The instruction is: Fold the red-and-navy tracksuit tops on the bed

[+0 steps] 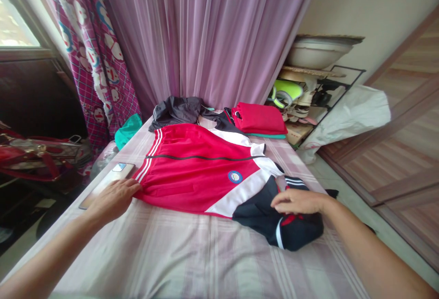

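— So, what do I log for the hands?

— From my remote seat: the left hand (111, 198) lies flat, palm down, fingers loosely together, on the bed (178, 253). Its fingertips touch the hem edge of the red jacket (192, 171), at the corner with the white stripes. The right hand (297, 201) rests palm down on the dark sleeve (291, 230), fingers held together and pointing left. It presses, I think, rather than grips; I see no cloth pinched.

— Where does the jacket sit?

— Spread across the middle of the bed, on the pale striped sheet. Red body, a white diagonal band, a round blue badge (235, 177) near the band. The dark sleeve is bunched toward the bed's right edge.

— Anything beside the left hand?

— A phone (109, 181), lying flat just beside that hand, near the bed's left edge.

— And farther back?

— A dark grey garment (178, 109) lies crumpled at the far end, touching the jacket's top. Just right of it, a folded red stack (260, 118) over something teal. A teal cloth (127, 130) hangs at the far left corner. Behind everything, a lilac curtain (212, 34), with a patterned pink curtain (92, 56) left of it. A cluttered shelf (308, 93) stands at the right, and a white bag (346, 116) leans near it.
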`<state>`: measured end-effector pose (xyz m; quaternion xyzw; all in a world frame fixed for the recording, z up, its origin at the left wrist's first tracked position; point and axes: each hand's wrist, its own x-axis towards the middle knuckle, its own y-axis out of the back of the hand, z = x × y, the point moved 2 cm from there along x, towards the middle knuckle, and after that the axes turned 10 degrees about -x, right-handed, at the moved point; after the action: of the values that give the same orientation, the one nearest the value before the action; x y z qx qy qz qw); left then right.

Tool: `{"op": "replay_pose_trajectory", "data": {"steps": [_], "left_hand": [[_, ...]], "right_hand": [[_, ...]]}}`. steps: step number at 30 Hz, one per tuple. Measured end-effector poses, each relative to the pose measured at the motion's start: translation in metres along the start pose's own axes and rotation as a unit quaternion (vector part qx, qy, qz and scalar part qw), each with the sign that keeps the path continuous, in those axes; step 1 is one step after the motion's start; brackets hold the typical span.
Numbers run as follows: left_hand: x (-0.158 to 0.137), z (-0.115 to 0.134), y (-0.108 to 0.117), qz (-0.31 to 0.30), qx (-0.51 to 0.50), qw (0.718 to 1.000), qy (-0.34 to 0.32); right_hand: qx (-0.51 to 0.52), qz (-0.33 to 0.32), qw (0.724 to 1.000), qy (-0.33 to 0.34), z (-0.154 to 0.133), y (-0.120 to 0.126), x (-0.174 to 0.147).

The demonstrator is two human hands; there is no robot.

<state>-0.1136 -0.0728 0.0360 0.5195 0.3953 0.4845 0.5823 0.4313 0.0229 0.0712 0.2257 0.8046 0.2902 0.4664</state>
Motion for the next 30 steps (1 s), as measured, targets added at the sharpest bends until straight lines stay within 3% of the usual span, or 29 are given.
{"op": "replay_pose_trajectory", "data": {"steps": [5,11,20,24,28,30], "left_hand": [[0.000,-0.002,0.002,-0.041,-0.022,0.999,-0.024],[0.010,0.008,-0.008,0.004,-0.027,0.998,-0.059],[0.008,0.017,-0.012,-0.007,-0.114,0.986,-0.118],[0.014,0.027,-0.001,-0.052,-0.144,0.981,-0.121],[0.042,0.031,0.019,-0.166,-0.188,0.968,-0.022],[0.065,0.021,0.027,-0.138,-0.164,0.975,0.060]], "right_hand": [[-0.013,0.143,0.969,-0.203,0.024,0.007,0.030],[-0.161,0.270,0.896,-0.312,0.012,0.003,0.045],[-0.148,0.282,0.893,-0.317,0.043,0.003,0.028],[-0.164,0.274,0.888,-0.331,0.034,0.004,0.024],[-0.203,0.329,0.873,-0.296,-0.003,0.018,0.025],[-0.206,0.377,0.868,-0.247,-0.019,0.030,0.033]]}}
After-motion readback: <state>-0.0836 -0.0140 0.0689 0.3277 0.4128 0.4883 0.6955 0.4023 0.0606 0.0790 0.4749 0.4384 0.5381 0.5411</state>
